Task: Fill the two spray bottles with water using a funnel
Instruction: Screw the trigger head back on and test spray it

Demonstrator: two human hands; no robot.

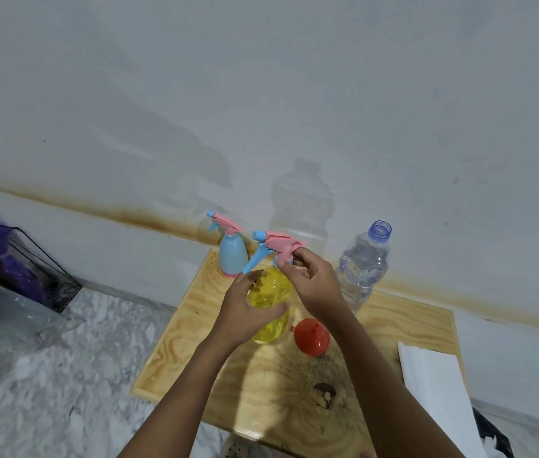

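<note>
The left hand (245, 312) grips the body of the translucent yellow plastic spray bottle (269, 312) on the pale wooden table (195, 342). The right hand (314, 285) pinches the collar under its pink-and-blue trigger head (276, 244). A red plastic funnel (311, 337) lies just beside it, a blue spray bottle (232, 256) stands behind, and an uncapped clear water bottle (362, 266) stands to the right.

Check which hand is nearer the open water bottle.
Right. The right hand pinches the yellow spray bottle at its collar, just beside the water bottle; the left hand grips the yellow body, farther away.
</note>
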